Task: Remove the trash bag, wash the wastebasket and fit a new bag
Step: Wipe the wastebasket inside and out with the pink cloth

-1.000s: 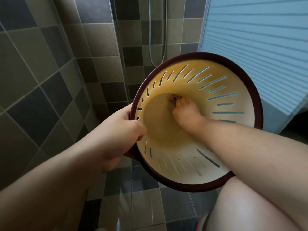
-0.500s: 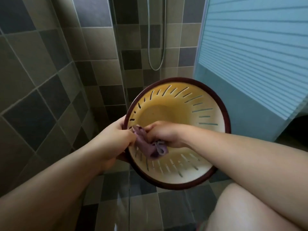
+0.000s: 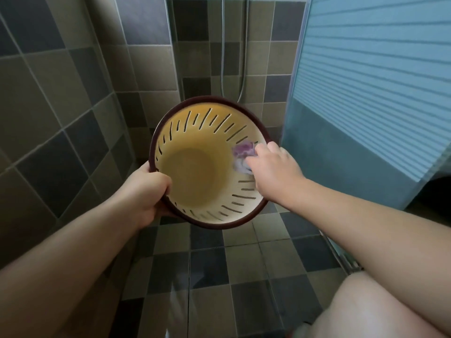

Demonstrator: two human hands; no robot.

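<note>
Wastebasket (image 3: 195,181) tilted, no bag | left grip (image 3: 146,189) clasps rim | right grip (image 3: 273,167) presses purple cloth (image 3: 241,152) on inner wall

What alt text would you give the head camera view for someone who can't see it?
A person's left hand grips the dark rim of a slotted yellow wastebasket, tilted with its opening toward the camera, while the right hand presses a purple cloth against its inner wall. Behind are a tiled shower corner, a hanging shower hose and a blue ribbed panel.
</note>
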